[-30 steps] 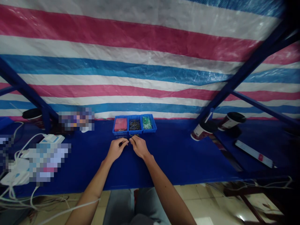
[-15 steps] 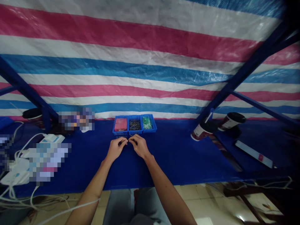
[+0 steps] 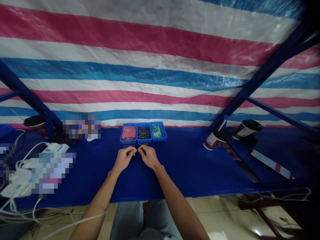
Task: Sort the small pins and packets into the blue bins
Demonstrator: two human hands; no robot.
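Note:
My left hand (image 3: pixel 124 158) and my right hand (image 3: pixel 149 156) are close together over the blue table, thumb and fingers of each pinched. Whatever small thing lies between their fingertips is too tiny to make out. Just beyond them stand three joined blue bins. Pink pieces fill the left bin (image 3: pixel 129 140), a heap of dark and brass-coloured screws (image 3: pixel 143 133) the middle one, and green pieces with clear plastic (image 3: pixel 157 130) the right one. A few loose screws (image 3: pixel 143 144) show on the table, past the fingers of my right hand.
White power strips (image 3: pixel 56 147) with cables lie at the left, beside blurred-out items. Dark-lidded cups (image 3: pixel 216 140) stand at the right, one with a pen. A white flat box (image 3: pixel 271 164) lies at far right. Blue frame posts (image 3: pixel 237 90) and a striped tarp (image 3: pixel 150 96) rise behind.
My right fingers have shifted slightly, uncovering more of the loose screws in front of the middle bin. My left hand has barely moved.

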